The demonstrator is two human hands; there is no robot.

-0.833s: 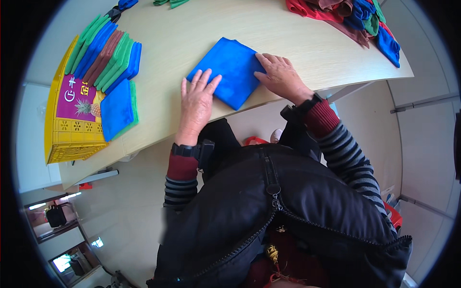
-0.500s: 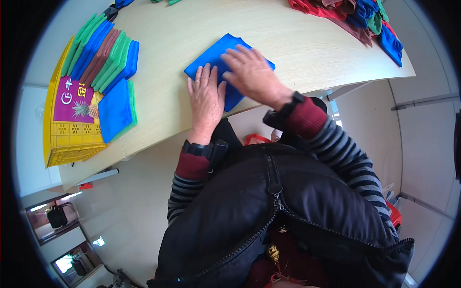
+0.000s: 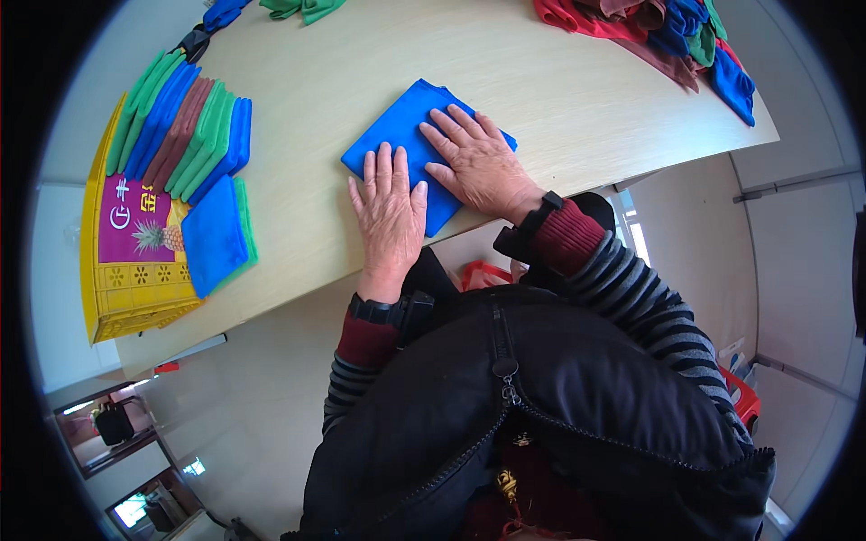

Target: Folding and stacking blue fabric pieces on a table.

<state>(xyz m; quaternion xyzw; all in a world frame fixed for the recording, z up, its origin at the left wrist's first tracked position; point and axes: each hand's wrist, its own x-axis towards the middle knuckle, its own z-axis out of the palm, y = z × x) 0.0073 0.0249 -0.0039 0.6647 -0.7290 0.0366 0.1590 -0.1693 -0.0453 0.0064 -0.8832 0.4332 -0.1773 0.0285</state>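
A folded blue cloth [image 3: 397,122] lies flat on the pale wooden table [image 3: 307,198], close to its front edge. My left hand [image 3: 390,212] rests on the cloth's near left part, palm down with the fingers stretched out. On its right part lies my right hand [image 3: 483,167], also flat, fingers spread. Both palms touch the cloth and neither grips it; what is under them is hidden. To the left stands a row of folded green, blue and brown cloths [image 3: 185,135]. In front of that row a folded blue cloth [image 3: 215,236] leans over a green one.
A yellow crate [image 3: 135,311] with a purple printed panel stands at the table's left edge beside the folded cloths. Loose red, brown, blue and green cloths [image 3: 649,32] are heaped at the far right. A crumpled green cloth [image 3: 302,9] lies at the far edge.
My right hand, raised and blurred before, has come down flat on the blue cloth. My left hand stays on the cloth. The whole view has tilted slightly.
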